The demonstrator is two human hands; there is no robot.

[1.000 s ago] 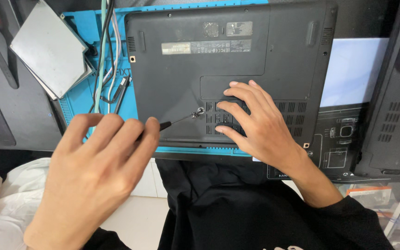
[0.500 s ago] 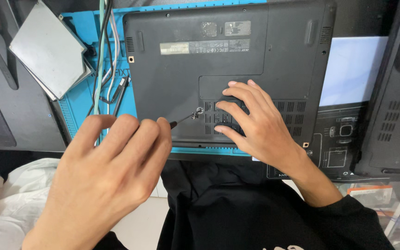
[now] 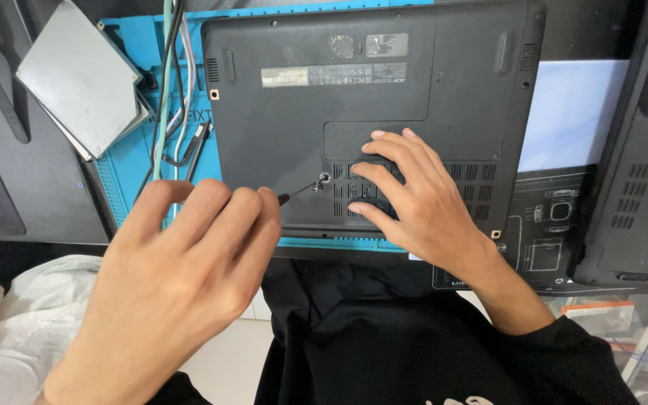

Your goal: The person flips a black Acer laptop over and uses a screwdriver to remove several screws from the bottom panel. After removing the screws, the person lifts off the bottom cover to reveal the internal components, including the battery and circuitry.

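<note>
**Head view: screwdriver seated on a base-panel screw of an upturned laptop**

Head view. A dark bench (image 3: 46, 195) carries a blue work mat (image 3: 133, 172), and on the mat a black laptop (image 3: 339, 97) lies base-up, filling the far and middle part of the mat. At the mat's far-left corner rests a flat grey metal drive (image 3: 76, 82); a bundle of cables (image 3: 170, 112) runs down the mat's left side. Off the mat's right edge lie a printed diagram sheet (image 3: 549, 247) and a second dark laptop base (image 3: 639, 172).

My left hand (image 3: 181, 285) is closed around the handle of a small screwdriver (image 3: 298, 193), the handle itself hidden under my fingers; only the dark shaft shows, its tip set in a screw (image 3: 324, 178) near the front-left part of the base, beside the vent grille. My right hand (image 3: 414, 202) grasps nothing: it lies flat and spread on the grille and the lower edge of the access cover (image 3: 384, 142), bracing the laptop.

Progress, as I judge it: the cover is in place and flush, and the screw under my tip sits in its hole, so the panel is not yet free. Whether other screws are already out, I cannot tell.
</note>
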